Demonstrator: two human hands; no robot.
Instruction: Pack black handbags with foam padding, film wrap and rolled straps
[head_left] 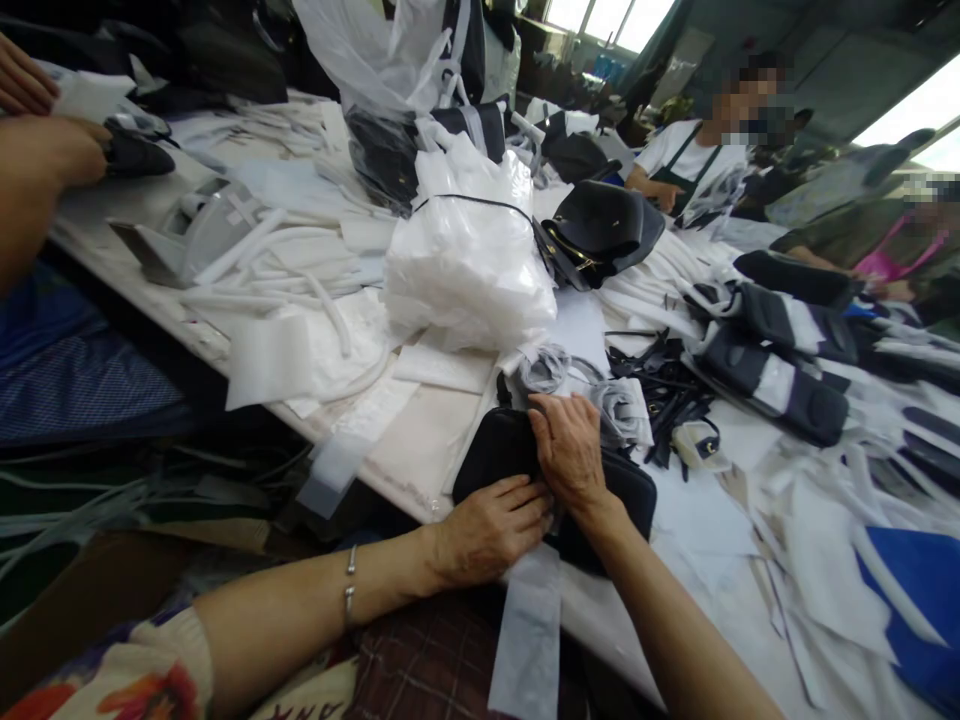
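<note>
A black bag lies at the near edge of the table under both my hands. My left hand is closed on its near side, its fingers together and the tips meeting my right hand. My right hand bends over the middle of the bag, fingers curled at the far edge. What lies between the hands is hidden. A translucent whitish strip hangs down from beneath the hands over the table edge. Just beyond my right fingers are coiled grey-white cords and a second bundle.
A large heap of white plastic bags stands ahead, a black bag with a gold zip beside it. Black straps and padded black pieces lie right. Another person's hands work at far left; a person stands across the table.
</note>
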